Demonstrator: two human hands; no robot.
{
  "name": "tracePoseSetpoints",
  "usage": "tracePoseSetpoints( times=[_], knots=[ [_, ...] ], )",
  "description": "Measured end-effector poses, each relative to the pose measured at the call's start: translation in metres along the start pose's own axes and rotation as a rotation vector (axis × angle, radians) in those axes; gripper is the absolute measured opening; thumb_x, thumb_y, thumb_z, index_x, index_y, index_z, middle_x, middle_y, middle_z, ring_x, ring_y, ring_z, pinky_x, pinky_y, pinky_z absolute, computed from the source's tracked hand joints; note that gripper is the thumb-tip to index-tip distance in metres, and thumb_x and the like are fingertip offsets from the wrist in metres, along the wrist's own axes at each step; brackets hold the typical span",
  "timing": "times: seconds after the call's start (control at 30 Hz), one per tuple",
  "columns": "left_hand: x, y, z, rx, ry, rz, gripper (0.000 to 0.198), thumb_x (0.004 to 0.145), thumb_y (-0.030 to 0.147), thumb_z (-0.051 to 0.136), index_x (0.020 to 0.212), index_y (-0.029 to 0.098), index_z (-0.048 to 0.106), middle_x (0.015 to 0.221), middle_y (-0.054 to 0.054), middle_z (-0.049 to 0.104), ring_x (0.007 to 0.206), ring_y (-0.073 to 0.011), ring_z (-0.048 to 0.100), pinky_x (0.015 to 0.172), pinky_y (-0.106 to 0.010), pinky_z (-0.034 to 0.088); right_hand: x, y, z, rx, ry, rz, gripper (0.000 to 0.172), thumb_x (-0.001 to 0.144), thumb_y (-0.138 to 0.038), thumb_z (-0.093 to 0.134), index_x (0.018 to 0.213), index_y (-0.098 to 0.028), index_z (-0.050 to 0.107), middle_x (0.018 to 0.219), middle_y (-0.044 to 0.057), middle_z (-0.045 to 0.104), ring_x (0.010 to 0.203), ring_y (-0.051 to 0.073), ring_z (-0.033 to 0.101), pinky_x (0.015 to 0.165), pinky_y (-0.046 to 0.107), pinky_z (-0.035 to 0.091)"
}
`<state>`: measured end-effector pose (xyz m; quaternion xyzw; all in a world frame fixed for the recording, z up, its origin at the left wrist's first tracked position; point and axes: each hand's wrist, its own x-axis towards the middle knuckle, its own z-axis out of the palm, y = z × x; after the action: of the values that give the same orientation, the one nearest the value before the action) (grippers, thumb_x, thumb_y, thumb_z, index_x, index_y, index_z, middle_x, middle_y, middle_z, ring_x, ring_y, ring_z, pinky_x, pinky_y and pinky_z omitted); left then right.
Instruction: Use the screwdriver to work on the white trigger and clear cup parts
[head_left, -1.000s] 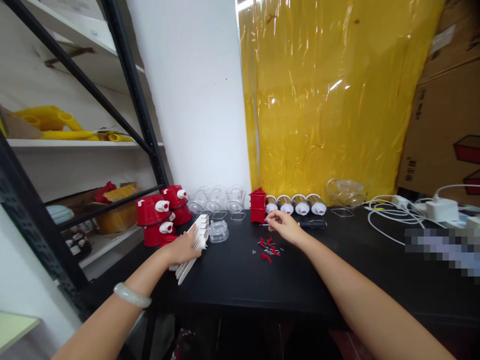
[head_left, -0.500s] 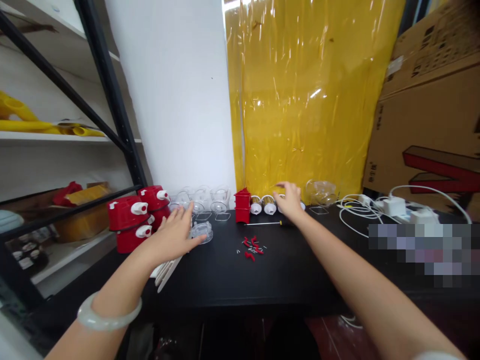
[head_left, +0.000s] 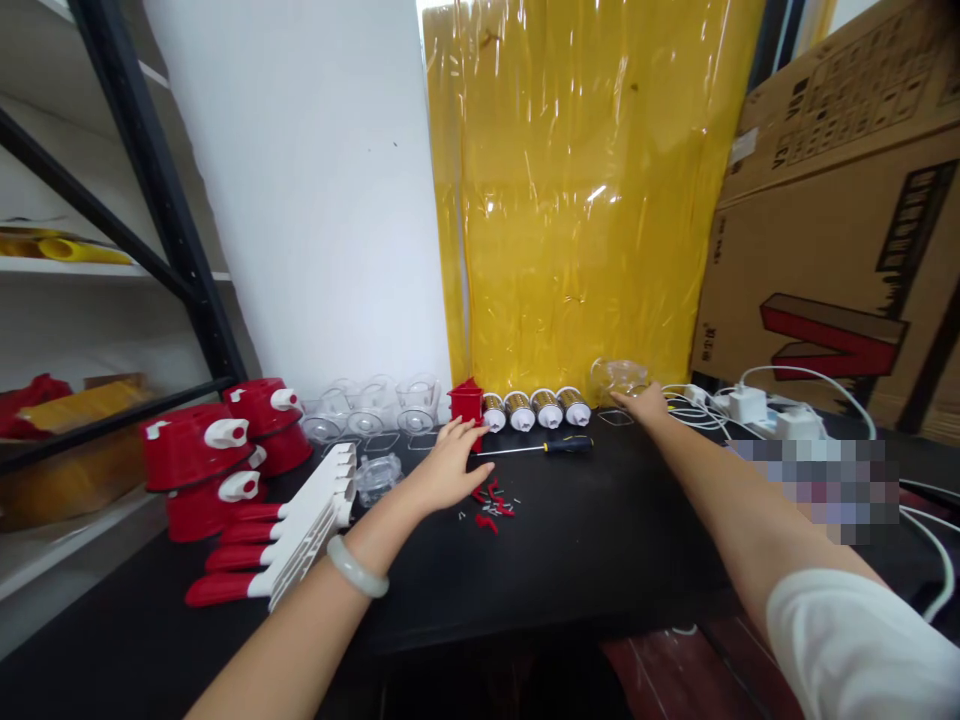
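My left hand [head_left: 452, 468] is open, palm down with fingers spread, in front of the red plastic pieces [head_left: 466, 400] standing near the wall; its fingertips overlap their lower part. Just right of its thumb lie small red plastic clips [head_left: 487, 522] and loose screws [head_left: 496, 503]. At the back right, my right hand [head_left: 643, 406] is at the near edge of a clear plastic container [head_left: 619, 376], fingers apart; whether they touch it I cannot tell. A screwdriver [head_left: 568, 444] with a dark and yellow handle lies between the hands.
Several white-capped cylinders [head_left: 547, 412] line the back, beside clear cups [head_left: 417, 400]. Left stand red housings [head_left: 196, 445], white parts with red handles [head_left: 304, 520] and a clear piece [head_left: 379, 475]. White cables and chargers [head_left: 750, 405] lie right, before a cardboard box [head_left: 810, 260].
My left hand has moved right, from the clear piece to the red plastic pieces. My right hand has gone from the cylinders rightward to the clear container. The view has shifted right.
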<state>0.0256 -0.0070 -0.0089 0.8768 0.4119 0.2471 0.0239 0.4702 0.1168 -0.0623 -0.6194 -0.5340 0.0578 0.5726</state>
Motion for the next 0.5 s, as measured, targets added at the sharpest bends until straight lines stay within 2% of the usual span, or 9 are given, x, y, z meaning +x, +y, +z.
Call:
tracePoseSetpoints(
  times=[0.03,0.07,0.13,0.23,0.33,0.43,0.5],
  knots=[
    [0.000,-0.002,0.004,-0.021,0.033,0.025,0.054,0.091,0.037,0.059,0.142,0.017,0.056,0.152,-0.019,0.052,0.150,-0.0357,0.035,0.121,-0.059,0.032,0.000,-0.001,0.000,-0.071,0.087,0.156,0.051,0.063,-0.050,0.084,0.094,-0.024,0.052,0.103,0.019,0.063,0.114,0.042,0.060,0.098,0.055,0.043],
    [-0.001,-0.003,0.008,-0.036,0.066,0.046,0.051,0.092,0.035,0.059,0.140,0.017,0.058,0.150,-0.019,0.053,0.149,-0.0352,0.036,0.120,-0.058,0.033,-0.001,-0.005,0.000,-0.114,0.131,0.229,0.053,0.061,-0.046,0.085,0.096,-0.023,0.053,0.105,0.020,0.065,0.113,0.042,0.061,0.097,0.055,0.043],
    [-0.006,-0.005,0.012,-0.050,0.113,0.079,0.046,0.092,0.032,0.058,0.136,0.017,0.061,0.146,-0.018,0.054,0.145,-0.0342,0.039,0.120,-0.057,0.034,-0.006,-0.015,-0.002,-0.143,0.174,0.250,0.056,0.059,-0.040,0.086,0.100,-0.020,0.055,0.109,0.021,0.066,0.112,0.041,0.062,0.096,0.055,0.045],
    [-0.011,-0.005,0.012,-0.064,0.177,0.111,0.041,0.094,0.030,0.057,0.134,0.018,0.061,0.140,-0.015,0.056,0.140,-0.0324,0.042,0.119,-0.056,0.036,-0.019,-0.038,-0.010,-0.139,0.275,0.098,0.060,0.062,-0.034,0.083,0.110,-0.014,0.054,0.119,0.023,0.062,0.118,0.037,0.057,0.102,0.052,0.044],
    [-0.012,-0.001,0.012,-0.086,0.219,0.128,0.046,0.095,0.029,0.056,0.140,0.021,0.055,0.138,-0.014,0.058,0.136,-0.0321,0.046,0.118,-0.056,0.037,-0.043,-0.071,-0.019,-0.111,0.355,-0.114,0.067,0.063,-0.036,0.084,0.116,-0.013,0.051,0.124,0.022,0.055,0.122,0.034,0.052,0.107,0.049,0.043],
    [-0.011,0.009,0.013,-0.089,0.255,0.180,0.061,0.095,0.027,0.057,0.153,0.022,0.041,0.147,-0.015,0.051,0.141,-0.0323,0.043,0.119,-0.056,0.035,-0.077,-0.113,-0.021,0.042,0.336,-0.326,0.068,0.064,-0.047,0.082,0.116,-0.018,0.048,0.123,0.016,0.051,0.118,0.030,0.052,0.100,0.048,0.050],
    [-0.011,0.016,0.015,-0.071,0.296,0.230,0.074,0.095,0.027,0.057,0.161,0.024,0.024,0.160,-0.017,0.038,0.149,-0.0324,0.034,0.123,-0.056,0.031,-0.102,-0.143,-0.018,0.143,0.315,-0.488,0.069,0.065,-0.051,0.082,0.117,-0.020,0.049,0.124,0.014,0.050,0.120,0.030,0.052,0.098,0.049,0.052]
  ],
)
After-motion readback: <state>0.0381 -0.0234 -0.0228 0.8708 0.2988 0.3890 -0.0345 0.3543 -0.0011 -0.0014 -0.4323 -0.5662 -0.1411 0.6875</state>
